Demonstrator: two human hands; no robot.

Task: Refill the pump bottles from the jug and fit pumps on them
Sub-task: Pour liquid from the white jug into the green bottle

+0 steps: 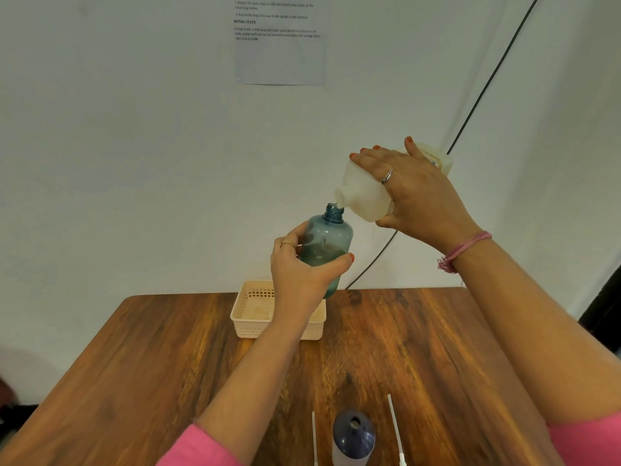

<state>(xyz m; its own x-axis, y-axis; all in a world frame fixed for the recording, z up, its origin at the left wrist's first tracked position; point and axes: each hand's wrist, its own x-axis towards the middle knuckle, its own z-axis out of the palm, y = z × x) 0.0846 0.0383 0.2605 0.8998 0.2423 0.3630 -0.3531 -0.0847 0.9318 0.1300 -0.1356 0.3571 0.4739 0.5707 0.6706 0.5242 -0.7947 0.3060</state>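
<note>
Now, above a basket [250, 311] on the table [151, 364], the left hand [299, 270] grips a blue bottle [327, 240] upright, off the table. Right of it, the right hand [416, 193] clasps a tipped white jug [363, 193], spout at the bottle's mouth.

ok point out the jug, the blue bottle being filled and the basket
jug [366, 193]: head view, on its white shoulder just behind the spout
blue bottle [327, 240]: head view, on its clear body below the neck
basket [250, 311]: head view, on its inner left wall
</note>
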